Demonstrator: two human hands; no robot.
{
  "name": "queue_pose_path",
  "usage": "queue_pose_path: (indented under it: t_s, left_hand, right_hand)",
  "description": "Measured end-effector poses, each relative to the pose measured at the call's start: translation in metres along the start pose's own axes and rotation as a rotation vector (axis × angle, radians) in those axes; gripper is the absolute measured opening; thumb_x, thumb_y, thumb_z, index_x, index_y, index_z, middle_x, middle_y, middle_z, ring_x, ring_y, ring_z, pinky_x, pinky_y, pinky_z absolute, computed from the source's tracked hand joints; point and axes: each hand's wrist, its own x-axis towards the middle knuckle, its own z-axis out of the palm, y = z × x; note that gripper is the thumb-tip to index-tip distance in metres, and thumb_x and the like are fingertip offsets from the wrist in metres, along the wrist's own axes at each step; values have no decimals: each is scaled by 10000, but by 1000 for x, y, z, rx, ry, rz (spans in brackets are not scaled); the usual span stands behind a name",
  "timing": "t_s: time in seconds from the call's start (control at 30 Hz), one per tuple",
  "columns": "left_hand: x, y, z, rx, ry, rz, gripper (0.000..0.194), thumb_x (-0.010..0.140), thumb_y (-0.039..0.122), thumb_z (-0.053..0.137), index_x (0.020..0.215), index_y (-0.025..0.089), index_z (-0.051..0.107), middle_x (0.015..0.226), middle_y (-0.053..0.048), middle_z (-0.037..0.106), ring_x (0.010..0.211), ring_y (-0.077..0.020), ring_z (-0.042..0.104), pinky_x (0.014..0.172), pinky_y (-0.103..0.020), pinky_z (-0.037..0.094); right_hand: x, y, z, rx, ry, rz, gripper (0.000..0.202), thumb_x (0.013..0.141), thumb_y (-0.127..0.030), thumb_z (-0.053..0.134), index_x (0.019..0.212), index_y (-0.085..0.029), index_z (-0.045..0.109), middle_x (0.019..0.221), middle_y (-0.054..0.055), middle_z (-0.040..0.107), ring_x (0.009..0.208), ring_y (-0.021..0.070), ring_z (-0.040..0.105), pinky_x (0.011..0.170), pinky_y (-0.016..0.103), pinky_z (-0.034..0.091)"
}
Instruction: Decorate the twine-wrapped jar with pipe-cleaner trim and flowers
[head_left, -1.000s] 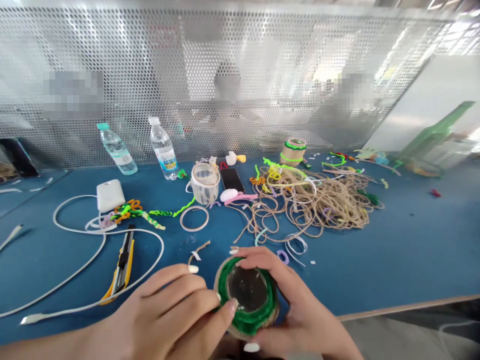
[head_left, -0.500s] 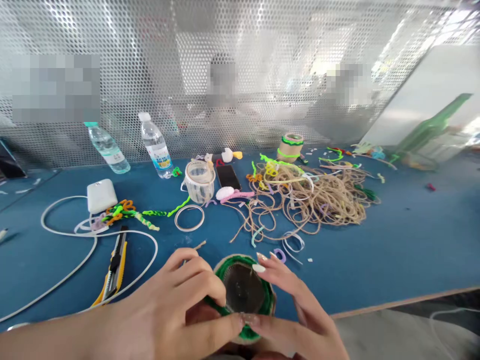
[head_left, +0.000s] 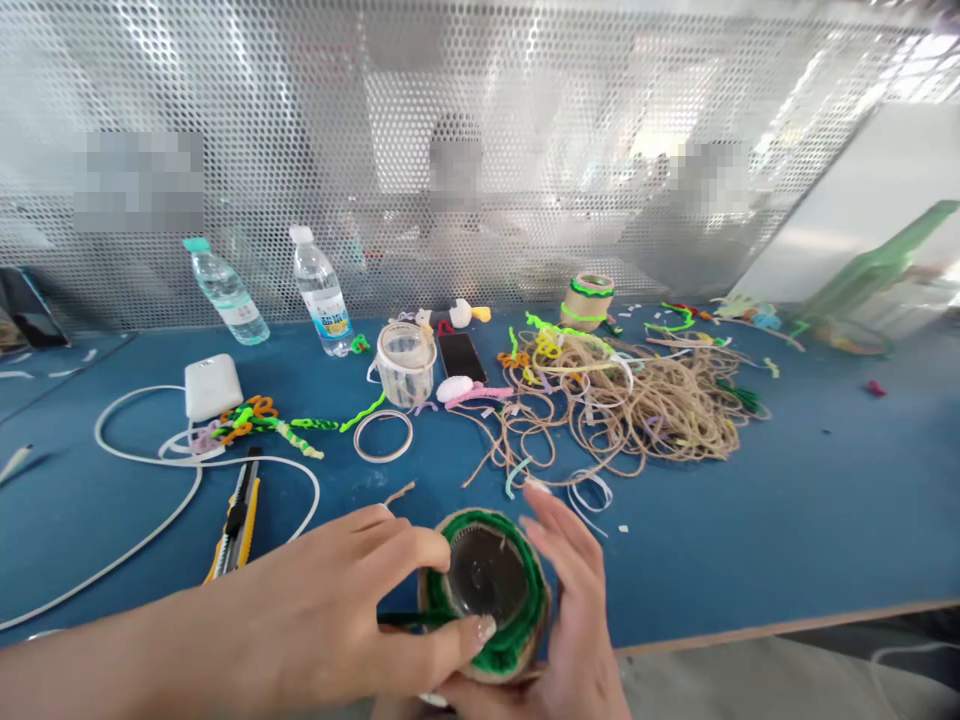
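A small round jar [head_left: 541, 600] wrapped in twine, with a dark green fuzzy pipe cleaner [head_left: 504, 655] coiled round its rim, sits between my hands at the front edge. Its dark opening faces up at me. My left hand [head_left: 390, 590] is closed on the near left of the rim, thumb pressing the green coil. A dark green end runs left under its fingers. From the right and below, my right hand [head_left: 570, 610] cups the jar's side, with its upper fingers partly lifted off the rim.
Tangled twine [head_left: 675, 400] spreads at centre right, near a twine-wrapped jar [head_left: 587, 302]. A clear jar [head_left: 406, 370] and a phone [head_left: 461, 358] stand mid-table. A utility knife [head_left: 238, 515] and white cable [head_left: 150, 590] lie left; two water bottles [head_left: 322, 290] stand behind. A perforated metal panel [head_left: 510, 120] closes the back.
My right hand's thumb has left the near rim, and that hand has shifted to the jar's side and below. My left thumb stays on the coil. The view has shifted slightly.
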Motion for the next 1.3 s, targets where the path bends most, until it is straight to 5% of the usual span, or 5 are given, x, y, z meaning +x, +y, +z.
queue_pose_path:
  t_s: [0.27,0.47,0.7,0.97,1.3]
  left_hand:
    - [-1,0,-10,-163,102,168,277,987,191,330,1098,170,583,892,-27,677,739,-127,593,722,-223,482]
    - [0,4,-6,-122,104,122,241,956,153,382,1023,165,613,865,-22,673,742,-136,591,687,-236,482]
    - [-4,-5,-2,-333,75,63,268,956,95,369,1125,182,558,946,-24,652,829,-125,550,788,-252,433]
    - [5,-6,5,-414,146,-42,137,941,163,508,1041,212,589,897,1,628,817,-102,544,791,-219,461]
    - [-20,-1,12,-317,219,-210,232,960,162,433,1036,250,635,1057,-39,602,860,-82,630,776,-152,541]
  right_hand:
    - [32,31,-21,319,-588,78,982,658,-344,766,1446,-199,197,1396,137,460,1285,263,476,1111,461,339]
    - [51,58,-19,544,-732,51,1085,649,-300,778,1493,-232,99,1469,115,388,1369,243,366,1099,376,370]
    - [31,37,-31,358,-510,-6,870,763,-569,656,1453,-201,273,1478,127,352,1401,274,301,1151,457,261]
    - [24,13,-22,79,-225,-258,281,837,-216,657,1110,-178,607,1094,50,656,1300,203,463,1178,465,200]
    - [22,12,-25,42,-242,-246,271,823,-170,660,1092,-202,642,1079,27,690,1260,192,513,1173,467,225]
